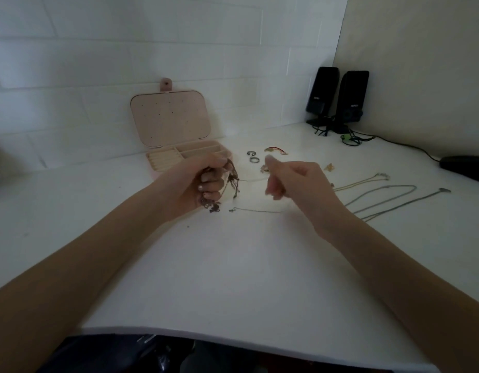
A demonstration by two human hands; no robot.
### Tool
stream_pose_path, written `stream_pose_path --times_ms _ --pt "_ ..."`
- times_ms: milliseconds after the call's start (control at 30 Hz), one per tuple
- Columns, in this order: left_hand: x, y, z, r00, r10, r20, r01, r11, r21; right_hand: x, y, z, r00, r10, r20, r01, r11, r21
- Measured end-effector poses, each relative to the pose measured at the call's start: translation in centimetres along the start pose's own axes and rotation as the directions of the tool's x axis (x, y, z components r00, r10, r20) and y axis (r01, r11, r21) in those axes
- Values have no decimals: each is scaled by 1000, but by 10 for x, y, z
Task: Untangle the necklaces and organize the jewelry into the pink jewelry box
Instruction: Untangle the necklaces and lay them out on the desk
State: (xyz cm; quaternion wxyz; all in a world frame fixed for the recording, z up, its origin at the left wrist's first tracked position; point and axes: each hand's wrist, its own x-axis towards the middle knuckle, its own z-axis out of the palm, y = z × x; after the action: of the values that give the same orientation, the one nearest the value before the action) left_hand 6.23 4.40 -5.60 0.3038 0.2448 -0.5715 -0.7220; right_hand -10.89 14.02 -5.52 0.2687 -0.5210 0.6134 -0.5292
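My left hand (203, 181) is closed around a dark tangle of necklaces (231, 181), with chain ends hanging below the fist. A thin chain (253, 180) runs from the tangle to my right hand (294, 181), which pinches it between thumb and finger. Another thin chain (255, 210) lies on the table under the hands. The pink jewelry box (170, 117) stands open behind my left hand, lid up against the wall. Several untangled necklaces (386, 196) lie stretched out to the right.
Two rings (253, 156), a red-and-gold piece (276, 150) and small gold items (329, 166) lie behind the hands. Two black speakers (338, 99) with cables stand at the back right. A dark object (465, 165) sits at the right edge.
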Motion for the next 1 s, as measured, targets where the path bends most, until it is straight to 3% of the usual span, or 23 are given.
stream_pose_path --times_ms 100,167,333,467,700,1000 --pt "-2 -1 3 1000 0 21 -1 999 48 -3 5 7 987 -160 -9 151 948 -282" --pt "-4 -1 4 999 -4 46 0 996 90 -3 8 10 975 -222 -3 208 918 -338" --pt "-7 -4 10 995 -9 98 -9 983 181 -5 4 17 962 -252 104 263 959 -108" --pt "-6 -1 6 999 35 23 -39 977 209 -4 1 12 974 -168 151 152 982 113" --pt "-8 -4 12 995 101 17 -100 930 354 -10 -1 14 961 12 277 -67 979 190" --pt "-8 -7 15 998 63 -22 -47 893 447 -9 -6 9 974 38 223 -105 949 297"
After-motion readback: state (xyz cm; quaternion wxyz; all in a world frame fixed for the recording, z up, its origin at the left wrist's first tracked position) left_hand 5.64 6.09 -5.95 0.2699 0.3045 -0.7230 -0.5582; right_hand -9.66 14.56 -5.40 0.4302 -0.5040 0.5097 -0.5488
